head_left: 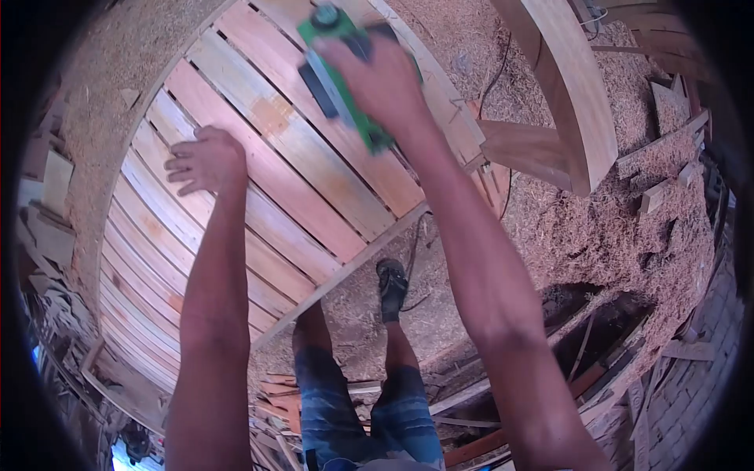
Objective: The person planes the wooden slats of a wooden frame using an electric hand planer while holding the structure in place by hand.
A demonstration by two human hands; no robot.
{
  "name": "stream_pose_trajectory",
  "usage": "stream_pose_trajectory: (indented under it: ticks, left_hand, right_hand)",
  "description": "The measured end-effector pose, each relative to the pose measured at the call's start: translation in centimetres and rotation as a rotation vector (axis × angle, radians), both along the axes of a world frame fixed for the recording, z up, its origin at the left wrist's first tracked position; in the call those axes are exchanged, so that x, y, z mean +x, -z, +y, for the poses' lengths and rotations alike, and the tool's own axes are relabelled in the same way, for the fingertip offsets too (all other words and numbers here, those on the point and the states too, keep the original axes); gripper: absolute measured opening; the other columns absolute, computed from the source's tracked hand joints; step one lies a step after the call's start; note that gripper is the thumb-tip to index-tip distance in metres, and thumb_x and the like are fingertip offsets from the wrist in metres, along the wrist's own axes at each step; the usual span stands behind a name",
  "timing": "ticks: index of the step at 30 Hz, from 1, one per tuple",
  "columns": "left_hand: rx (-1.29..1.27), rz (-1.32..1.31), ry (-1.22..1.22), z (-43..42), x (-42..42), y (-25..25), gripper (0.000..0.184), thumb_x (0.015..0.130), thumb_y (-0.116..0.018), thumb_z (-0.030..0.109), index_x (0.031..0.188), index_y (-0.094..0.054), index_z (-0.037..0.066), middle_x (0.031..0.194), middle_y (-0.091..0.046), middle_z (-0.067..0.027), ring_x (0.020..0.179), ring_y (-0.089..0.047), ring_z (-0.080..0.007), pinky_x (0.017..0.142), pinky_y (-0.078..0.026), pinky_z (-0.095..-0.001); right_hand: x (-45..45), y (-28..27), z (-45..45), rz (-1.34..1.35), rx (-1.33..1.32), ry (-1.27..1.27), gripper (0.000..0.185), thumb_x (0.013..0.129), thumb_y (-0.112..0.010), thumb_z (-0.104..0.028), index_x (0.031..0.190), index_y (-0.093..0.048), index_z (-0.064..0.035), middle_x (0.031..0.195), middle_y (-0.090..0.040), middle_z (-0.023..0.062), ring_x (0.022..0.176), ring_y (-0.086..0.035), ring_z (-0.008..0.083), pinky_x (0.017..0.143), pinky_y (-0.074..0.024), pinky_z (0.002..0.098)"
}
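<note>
A wide panel of pale and pinkish wooden slats [330,169], with narrow gaps between them and a frame around the edge, lies below my arms. My right hand [385,74] is wrapped around a green electric planer [357,118], which is over the far right part of the panel. Motion blurs the tool, and I cannot tell whether its sole touches the wood. My left hand [210,161] rests with spread fingers on the slats, left of the planer, holding nothing.
A thick curved timber piece [577,94] stands just right of the panel. A dark cord [496,74] runs between them. Wood shavings [620,228] heap up on the right, with offcuts [660,195] among them. My sandalled foot [391,286] is by the panel's near edge.
</note>
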State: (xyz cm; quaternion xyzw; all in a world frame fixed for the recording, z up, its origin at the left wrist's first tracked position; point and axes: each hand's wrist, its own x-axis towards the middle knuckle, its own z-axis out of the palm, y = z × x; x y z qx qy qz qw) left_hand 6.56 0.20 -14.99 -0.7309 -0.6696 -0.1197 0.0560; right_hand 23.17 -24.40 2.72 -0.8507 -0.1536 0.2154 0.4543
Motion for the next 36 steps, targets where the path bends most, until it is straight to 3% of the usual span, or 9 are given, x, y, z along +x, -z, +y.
stream_pose_trajectory:
  ticks: [5,6,11,16,17,21,30,33,36]
  left_hand:
    - [-0.027,-0.079,0.009,0.1,0.1,0.1,0.082,0.107,-0.036,0.049,0.169,-0.032,-0.005,0.175,-0.025,-0.0377,0.163,-0.019,-0.0596,0.127,-0.010,-0.0782]
    - [-0.037,-0.066,0.009,-0.2,0.0,-0.2,0.083,0.107,-0.036,0.049,0.170,-0.031,-0.005,0.175,-0.025,-0.0376,0.163,-0.019,-0.0597,0.127,-0.010,-0.0782]
    - [-0.022,-0.071,0.012,-0.6,0.3,-0.8,0.083,0.107,-0.036,0.049,0.170,-0.031,-0.005,0.175,-0.025,-0.0377,0.163,-0.018,-0.0604,0.127,-0.011,-0.0780]
    - [0.050,0.176,0.105,0.6,-1.2,-0.1,0.082,0.108,-0.039,0.050,0.167,-0.036,-0.006,0.172,-0.031,-0.0379,0.157,-0.028,-0.0619,0.126,-0.018,-0.0763]
    - [0.038,0.227,0.152,0.8,-1.9,-0.7,0.081,0.111,-0.041,0.052,0.166,-0.036,-0.007,0.171,-0.032,-0.0385,0.156,-0.030,-0.0601,0.128,-0.020,-0.0710]
    - [-0.072,0.049,0.669,1.3,-10.5,-4.2,0.076,0.114,-0.046,0.050,0.169,-0.036,-0.001,0.171,-0.034,-0.0341,0.160,-0.028,-0.0506,0.133,-0.018,-0.0606]
    - [-0.076,0.032,0.659,1.7,-10.8,-5.1,0.074,0.113,-0.046,0.049,0.170,-0.036,0.002,0.172,-0.036,-0.0293,0.159,-0.032,-0.0481,0.133,-0.019,-0.0623]
    - [-0.112,0.047,0.649,2.0,-10.6,-5.4,0.077,0.111,-0.050,0.048,0.170,-0.036,0.002,0.172,-0.035,-0.0296,0.160,-0.031,-0.0484,0.133,-0.019,-0.0631]
    - [-0.122,0.015,0.648,2.1,-10.7,-5.8,0.075,0.113,-0.047,0.048,0.171,-0.034,0.003,0.172,-0.035,-0.0281,0.160,-0.030,-0.0466,0.133,-0.018,-0.0610]
  right_hand:
    - [-16.9,-1.8,-14.2,0.265,-0.125,0.159,0.060,0.093,-0.083,-0.044,0.132,-0.071,0.0003,0.113,-0.079,0.0209,0.107,-0.077,0.0287,0.095,-0.0584,0.0417]
    - [-20.2,-1.5,-17.3,0.302,-0.177,0.131,0.064,0.092,-0.085,-0.046,0.130,-0.066,0.0015,0.112,-0.078,0.0265,0.107,-0.078,0.0396,0.089,-0.0596,0.0471]
    - [-29.6,0.2,-25.2,0.278,-0.127,0.063,0.054,0.087,-0.093,-0.035,0.119,-0.065,-0.0010,0.093,-0.077,0.0222,0.084,-0.079,0.0421,0.071,-0.0598,0.0468]
    - [-27.6,0.2,-20.9,0.222,-0.139,0.066,0.049,0.088,-0.093,-0.034,0.109,-0.064,-0.0011,0.089,-0.076,0.0225,0.078,-0.077,0.0417,0.069,-0.0587,0.0466]
    - [-26.7,0.1,-19.4,0.207,-0.111,0.073,0.048,0.089,-0.093,-0.034,0.108,-0.064,-0.0009,0.088,-0.076,0.0225,0.077,-0.077,0.0414,0.069,-0.0585,0.0466]
    - [-23.2,-0.3,-13.1,0.164,-0.141,0.065,0.048,0.089,-0.093,-0.035,0.104,-0.064,0.0004,0.085,-0.074,0.0217,0.073,-0.075,0.0400,0.067,-0.0576,0.0461]
    - [-14.6,-1.5,3.8,0.205,-0.058,0.099,0.046,0.099,-0.084,-0.039,0.100,-0.067,0.0035,0.078,-0.075,0.0174,0.072,-0.075,0.0220,0.066,-0.0575,0.0393]
    - [-12.0,-1.3,8.6,0.228,-0.043,0.096,0.050,0.099,-0.083,-0.043,0.103,-0.068,0.0049,0.081,-0.076,0.0195,0.074,-0.076,0.0245,0.069,-0.0580,0.0408]
    - [-9.5,-0.5,14.2,-0.027,-0.025,0.053,0.061,0.097,-0.082,-0.051,0.107,-0.070,0.0079,0.088,-0.077,0.0252,0.081,-0.078,0.0363,0.074,-0.0586,0.0468]
